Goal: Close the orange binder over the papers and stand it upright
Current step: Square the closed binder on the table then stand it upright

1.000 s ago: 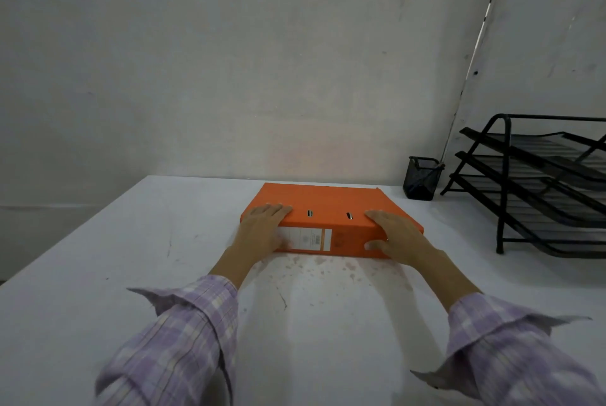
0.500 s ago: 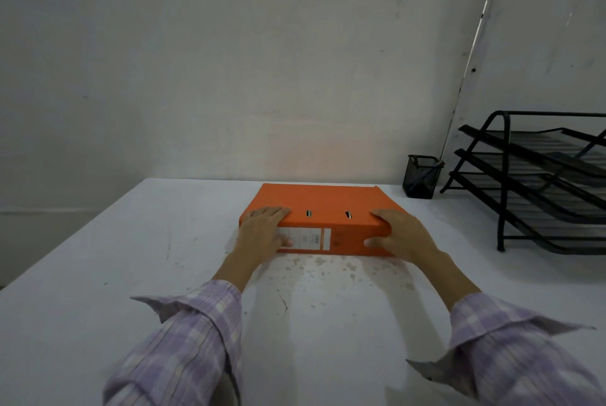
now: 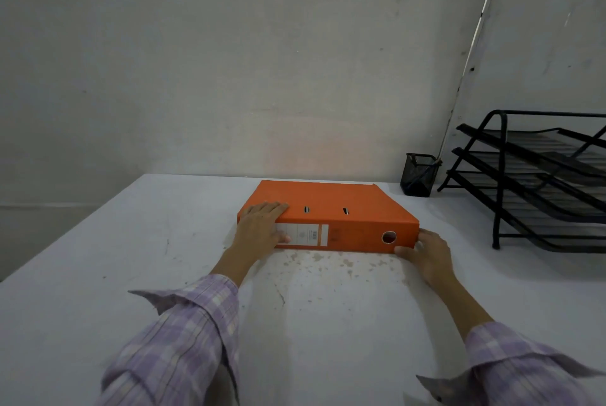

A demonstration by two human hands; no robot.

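The orange binder (image 3: pixel 331 205) lies flat and closed on the white table (image 3: pixel 131 274), its spine with a white label and a finger hole facing me. No papers show. My left hand (image 3: pixel 262 228) grips the spine's left end, fingers over the top cover and thumb on the label. My right hand (image 3: pixel 426 253) sits at the binder's near right corner, thumb under the spine's bottom edge and fingers against the right end.
A black mesh pen cup (image 3: pixel 418 174) stands at the back by the wall. A black three-tier wire tray rack (image 3: pixel 537 182) fills the right side of the table. A grey wall rises right behind the binder.
My right hand has slid off the top of the spine to the binder's right corner, uncovering the finger hole. The left hand and the binder have stayed put.
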